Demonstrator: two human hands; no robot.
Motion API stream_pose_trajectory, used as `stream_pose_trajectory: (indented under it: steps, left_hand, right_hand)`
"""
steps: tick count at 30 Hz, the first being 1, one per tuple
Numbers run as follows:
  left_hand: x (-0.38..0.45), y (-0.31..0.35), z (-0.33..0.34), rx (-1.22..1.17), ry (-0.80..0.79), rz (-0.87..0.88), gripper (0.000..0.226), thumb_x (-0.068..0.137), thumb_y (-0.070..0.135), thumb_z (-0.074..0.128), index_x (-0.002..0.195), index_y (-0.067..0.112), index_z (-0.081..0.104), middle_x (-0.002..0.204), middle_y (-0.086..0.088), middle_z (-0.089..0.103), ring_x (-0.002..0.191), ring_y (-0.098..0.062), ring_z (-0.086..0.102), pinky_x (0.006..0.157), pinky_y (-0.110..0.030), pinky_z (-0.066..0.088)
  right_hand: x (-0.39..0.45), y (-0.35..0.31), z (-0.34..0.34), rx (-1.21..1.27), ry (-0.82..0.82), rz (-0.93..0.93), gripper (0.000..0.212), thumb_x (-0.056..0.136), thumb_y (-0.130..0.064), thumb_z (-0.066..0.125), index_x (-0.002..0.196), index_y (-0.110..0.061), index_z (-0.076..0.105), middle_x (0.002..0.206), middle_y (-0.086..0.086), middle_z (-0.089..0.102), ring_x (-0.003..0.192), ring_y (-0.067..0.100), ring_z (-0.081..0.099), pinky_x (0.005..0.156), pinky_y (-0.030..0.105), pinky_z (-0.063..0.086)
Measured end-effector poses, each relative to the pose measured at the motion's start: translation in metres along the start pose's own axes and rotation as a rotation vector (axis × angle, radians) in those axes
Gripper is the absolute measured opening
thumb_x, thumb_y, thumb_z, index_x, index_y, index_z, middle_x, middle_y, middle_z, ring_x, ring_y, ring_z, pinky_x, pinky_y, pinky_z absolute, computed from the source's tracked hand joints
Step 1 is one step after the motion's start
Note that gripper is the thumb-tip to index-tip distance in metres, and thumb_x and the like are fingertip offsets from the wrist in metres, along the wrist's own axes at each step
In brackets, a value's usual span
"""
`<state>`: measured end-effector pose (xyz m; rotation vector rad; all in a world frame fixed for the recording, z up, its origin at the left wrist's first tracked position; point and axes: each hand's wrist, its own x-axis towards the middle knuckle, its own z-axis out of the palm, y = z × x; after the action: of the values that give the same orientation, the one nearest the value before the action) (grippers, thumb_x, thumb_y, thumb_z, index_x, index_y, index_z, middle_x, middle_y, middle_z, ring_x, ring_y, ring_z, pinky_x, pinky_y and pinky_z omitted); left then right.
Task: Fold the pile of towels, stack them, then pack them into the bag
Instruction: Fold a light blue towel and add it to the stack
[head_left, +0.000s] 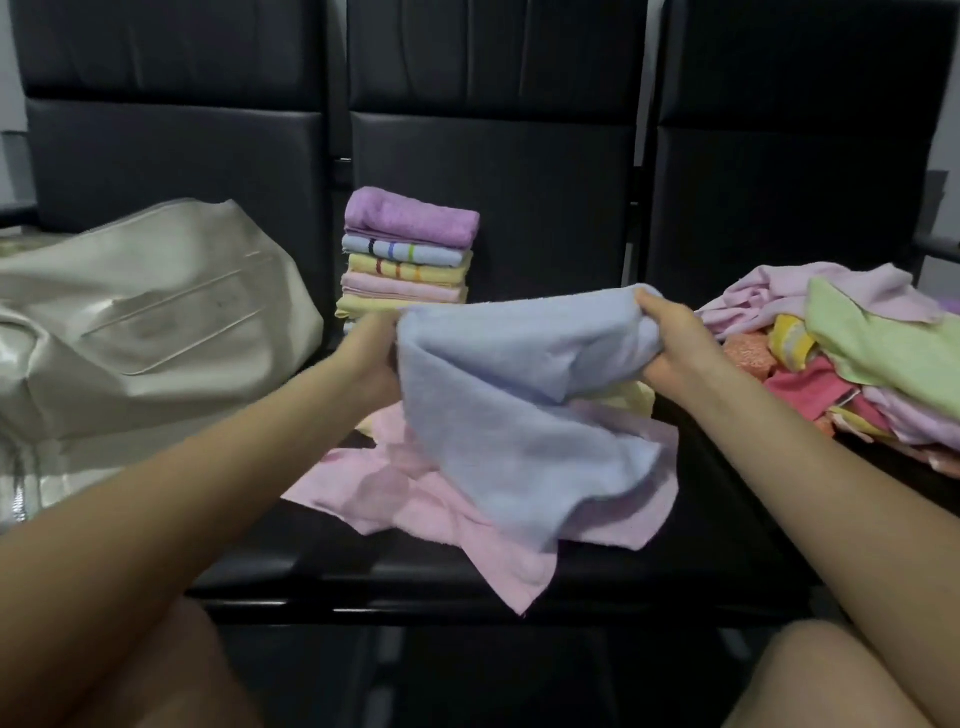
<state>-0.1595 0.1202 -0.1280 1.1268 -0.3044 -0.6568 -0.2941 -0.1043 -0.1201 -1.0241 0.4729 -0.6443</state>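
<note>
Both hands, left (375, 358) blurred, right (670, 338), grip a blue towel (519, 415) hiding part of the folded stack (408, 254).

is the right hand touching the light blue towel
Touching. The head view shows the right hand with fingers curled round the light blue towel's upper edge.

1. One cream leather-look bag (150, 322)
2. One stack of folded towels (408, 260), at least six layers showing, its bottom hidden
3. One light blue terry towel (519, 395) held up
4. Two hands: left (376, 358), right (675, 343)
5. One loose heap of unfolded towels (857, 358), number unclear
6. Three black padded seats (498, 551)
</note>
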Motion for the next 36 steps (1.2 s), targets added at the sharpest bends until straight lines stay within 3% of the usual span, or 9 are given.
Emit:
stream_pose_trajectory:
  steps: [6,11,16,19,23,29,34,35,36]
  left_hand:
    - [0.022,0.014,-0.012,-0.010,0.066,0.005,0.022,0.098,0.007,0.043,0.089,0.009,0.063,0.074,-0.004,0.071,0.065,-0.017,0.070,0.054,-0.024,0.055]
    - [0.053,-0.024,-0.053,0.441,0.257,-0.101,0.040,0.082,0.033,0.068,0.113,0.007,0.065,0.117,-0.019,0.066,0.104,-0.032,0.065,0.090,-0.043,0.054]
    - [0.045,-0.029,-0.063,0.706,0.201,-0.139,0.051,0.079,0.050,0.074,0.090,0.002,0.063,0.075,-0.011,0.062,0.062,-0.024,0.060,0.050,-0.026,0.045]
    - [0.032,-0.021,-0.067,0.753,0.101,-0.196,0.067,0.062,0.062,0.081,0.098,0.006,0.071,0.093,-0.010,0.074,0.084,-0.027,0.071,0.069,-0.033,0.054]
    - [0.003,-0.021,-0.056,1.142,-0.002,-0.218,0.042,0.073,0.054,0.077,0.065,0.018,0.057,0.063,0.000,0.054,0.060,-0.016,0.050,0.057,-0.026,0.041]
    - [-0.018,-0.007,-0.031,0.336,-0.112,0.028,0.022,0.099,0.017,0.048,0.113,0.013,0.065,0.109,-0.005,0.073,0.099,-0.018,0.069,0.082,-0.029,0.053]
    - [-0.031,0.019,-0.016,0.134,-0.226,0.039,0.024,0.091,0.014,0.051,0.111,0.009,0.063,0.094,-0.004,0.072,0.084,-0.015,0.071,0.066,-0.025,0.057]
    - [-0.032,0.021,-0.015,0.100,-0.244,0.023,0.023,0.088,0.014,0.053,0.107,0.010,0.063,0.089,-0.004,0.071,0.078,-0.016,0.071,0.064,-0.025,0.057]
    - [-0.030,0.021,-0.016,0.077,-0.243,0.005,0.022,0.086,0.013,0.054,0.106,0.010,0.064,0.087,-0.004,0.071,0.077,-0.016,0.070,0.065,-0.025,0.058]
  right_hand:
    - [0.011,-0.014,0.001,0.030,-0.099,0.121,0.023,0.095,-0.029,0.058,0.084,-0.009,0.062,0.081,0.005,0.069,0.077,0.019,0.068,0.070,0.030,0.055]
    - [0.025,0.017,-0.018,-0.075,-0.136,0.325,0.030,0.093,-0.036,0.060,0.076,-0.011,0.063,0.084,0.007,0.063,0.080,0.021,0.065,0.068,0.031,0.056]
    - [0.027,0.042,-0.033,-0.790,-0.060,0.290,0.092,0.038,-0.065,0.089,0.113,-0.018,0.064,0.110,0.004,0.070,0.098,0.021,0.069,0.088,0.037,0.055]
    - [0.021,0.036,-0.041,-1.061,-0.190,0.239,0.058,0.056,-0.051,0.087,0.089,-0.010,0.062,0.086,0.004,0.065,0.080,0.016,0.064,0.072,0.028,0.053]
    - [-0.004,0.032,-0.047,-1.210,-0.322,-0.011,0.020,0.080,-0.027,0.072,0.072,-0.012,0.063,0.071,-0.002,0.058,0.068,0.011,0.054,0.062,0.024,0.043]
    - [-0.033,0.007,-0.027,-0.574,-0.034,-0.192,0.019,0.100,-0.015,0.048,0.087,-0.017,0.061,0.084,0.005,0.064,0.079,0.021,0.061,0.062,0.023,0.051]
    - [-0.038,-0.033,-0.016,-0.392,0.040,-0.138,0.026,0.103,-0.022,0.043,0.077,-0.017,0.047,0.076,-0.001,0.050,0.052,0.008,0.058,0.053,0.020,0.053]
    - [-0.040,-0.037,-0.014,-0.440,0.060,-0.093,0.030,0.103,-0.019,0.043,0.074,-0.015,0.045,0.071,0.000,0.050,0.051,0.010,0.055,0.079,0.021,0.050]
    - [-0.036,-0.039,-0.016,-0.439,0.086,-0.046,0.032,0.103,-0.016,0.043,0.070,-0.013,0.043,0.063,0.001,0.048,0.053,0.013,0.049,0.054,0.017,0.031]
